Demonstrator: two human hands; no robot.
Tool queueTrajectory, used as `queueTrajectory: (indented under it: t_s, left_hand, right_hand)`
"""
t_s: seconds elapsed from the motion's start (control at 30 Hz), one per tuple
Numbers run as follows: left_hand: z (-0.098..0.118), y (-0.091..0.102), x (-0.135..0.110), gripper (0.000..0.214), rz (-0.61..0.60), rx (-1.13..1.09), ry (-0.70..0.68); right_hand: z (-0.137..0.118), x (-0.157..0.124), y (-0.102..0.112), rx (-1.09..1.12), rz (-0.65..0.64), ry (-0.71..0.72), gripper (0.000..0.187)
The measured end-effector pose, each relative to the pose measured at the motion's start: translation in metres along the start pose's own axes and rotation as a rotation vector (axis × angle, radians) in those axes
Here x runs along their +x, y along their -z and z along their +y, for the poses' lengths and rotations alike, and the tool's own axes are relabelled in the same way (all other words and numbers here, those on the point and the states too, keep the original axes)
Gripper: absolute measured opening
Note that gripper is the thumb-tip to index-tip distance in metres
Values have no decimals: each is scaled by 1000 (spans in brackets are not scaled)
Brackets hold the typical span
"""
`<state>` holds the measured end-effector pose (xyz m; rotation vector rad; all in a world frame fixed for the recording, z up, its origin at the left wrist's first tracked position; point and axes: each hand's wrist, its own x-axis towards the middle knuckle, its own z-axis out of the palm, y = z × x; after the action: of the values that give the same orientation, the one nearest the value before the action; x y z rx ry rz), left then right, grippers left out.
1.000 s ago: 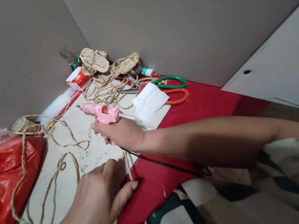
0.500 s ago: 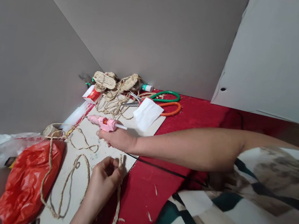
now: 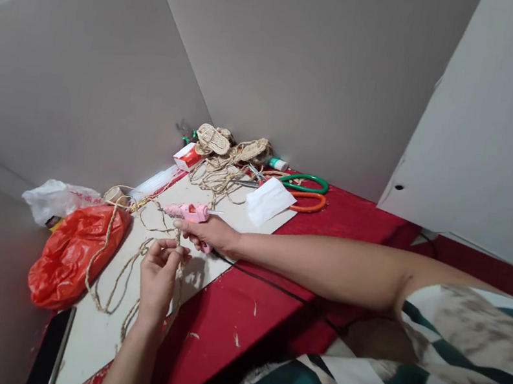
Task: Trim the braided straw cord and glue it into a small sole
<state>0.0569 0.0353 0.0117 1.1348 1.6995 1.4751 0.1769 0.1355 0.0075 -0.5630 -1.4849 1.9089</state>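
My right hand [image 3: 212,235] is wrapped round a pink glue gun [image 3: 191,212], its nozzle pointing left and a clear glue stick poking out of the back. A black cord [image 3: 271,278] runs from it to the right. Just below, my left hand [image 3: 163,266] pinches the end of a braided straw rope [image 3: 176,297] between thumb and fingers. The rope end stands close under the glue gun; whether they touch I cannot tell. More of the straw rope loops across the white board to the left of my left hand.
On the white board [image 3: 87,334] and red cloth [image 3: 225,318] lie straw bundles [image 3: 213,139], green-and-orange-handled scissors [image 3: 308,202], white paper [image 3: 271,201] and a red-and-white box [image 3: 187,156]. A red plastic bag [image 3: 79,251], clear glue sticks [image 3: 154,183] and a dark flat device [image 3: 50,348] line the left side.
My left hand has moved up and left with the rope end, close to the glue gun. My right hand still holds the gun. The view has shifted, showing a shelf at top left.
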Motion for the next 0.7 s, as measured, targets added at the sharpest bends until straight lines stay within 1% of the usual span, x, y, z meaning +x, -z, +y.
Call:
queueTrajectory:
  t_s: [0.07,0.17,0.23,0.3,0.4,0.43,0.5,0.53,0.57,0.6,0.63,0.7]
  left_hand:
    - [-2,-3,-2,29,10,-24,0]
    - [-5,-5,-5,29,12,-60,11]
    - [-7,-3,-7,30,6,-83,28]
    - [-8,1,-7,34,-24,-108,77]
    - [-11,12,-5,45,-115,-141,192]
    - [-13,16,-3,47,-144,-156,223]
    - [-16,23,-2,47,-165,-184,253]
    - [-17,27,-3,47,-156,-188,248]
    - [-16,30,-6,46,-134,-174,226]
    - [-13,33,-11,45,-104,-134,189]
    - [-10,35,-19,43,-71,-66,134]
    - [-1,40,-39,37,-36,164,-9]
  right_hand:
    - [2,0,2,6,-56,34,44]
    - [5,2,5,-38,-153,92,47]
    - [6,1,5,-58,-173,97,46]
    - [7,0,4,-58,-158,77,47]
    - [8,0,2,-38,-112,26,44]
    - [9,0,1,-25,-86,6,39]
    - [11,1,1,13,-28,-24,25]
    - [12,3,1,41,5,-26,18]
    - [13,4,1,73,35,-21,16]
    - [14,6,2,106,69,-12,18]
    - [14,8,2,139,101,-1,20]
    - [15,11,4,209,165,23,20]
